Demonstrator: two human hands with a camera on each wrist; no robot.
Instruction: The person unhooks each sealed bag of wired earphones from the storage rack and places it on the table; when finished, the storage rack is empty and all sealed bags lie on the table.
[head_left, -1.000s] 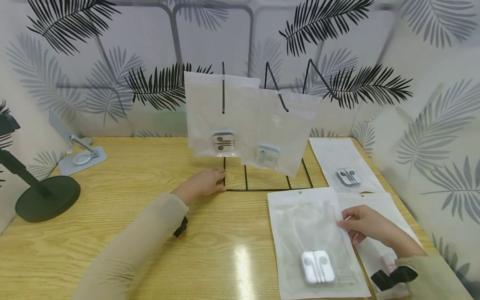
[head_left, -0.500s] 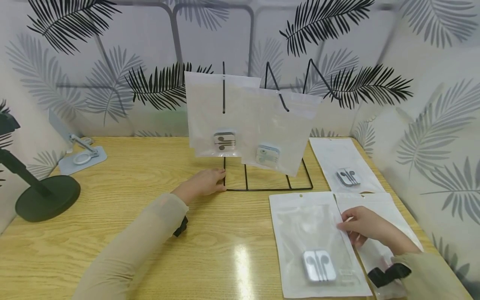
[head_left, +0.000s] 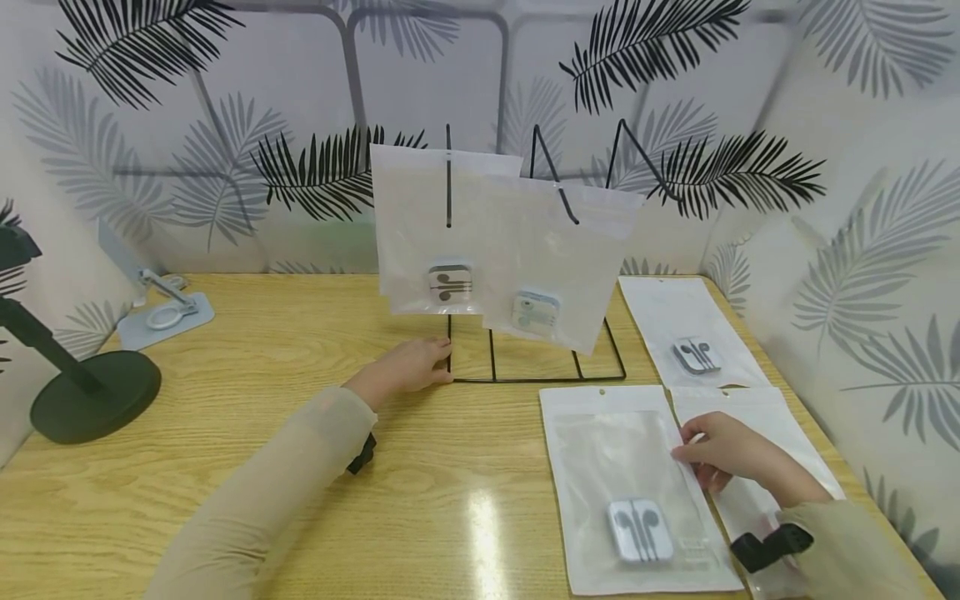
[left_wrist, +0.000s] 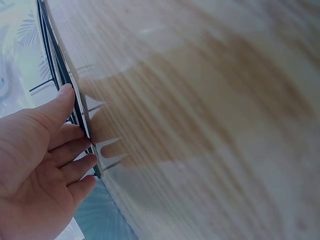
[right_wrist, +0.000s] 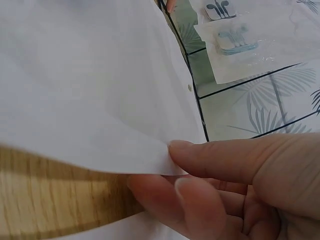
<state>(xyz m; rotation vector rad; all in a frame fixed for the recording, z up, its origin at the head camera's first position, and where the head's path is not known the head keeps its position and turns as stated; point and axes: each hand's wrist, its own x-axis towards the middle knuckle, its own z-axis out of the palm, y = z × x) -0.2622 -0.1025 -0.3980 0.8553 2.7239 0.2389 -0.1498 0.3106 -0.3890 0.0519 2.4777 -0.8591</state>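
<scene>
My left hand (head_left: 408,365) holds the left side of the black wire display rack's base (head_left: 493,354), thumb and fingers at the bar in the left wrist view. My right hand (head_left: 731,454) pinches the right edge of a white zip bag (head_left: 615,450) between thumb and fingers; in the right wrist view that edge is lifted off the wood. Inside the bag, a white case of earphones (head_left: 640,531) shows through the front. Two bags hang from the rack: one with dark-looking earphones (head_left: 451,284), and a tilted one with light blue earphones (head_left: 536,312).
Another earphone bag (head_left: 693,329) lies at the table's right rear. Below it, a further bag (head_left: 765,500) is partly covered by my right hand and forearm. A dark green lamp (head_left: 93,392) and a pale blue folding stand (head_left: 168,317) are on the left.
The gripped bag has come down slightly towards the front and a little to the right. My left hand, the rack and the hanging bags look almost unmoved.
</scene>
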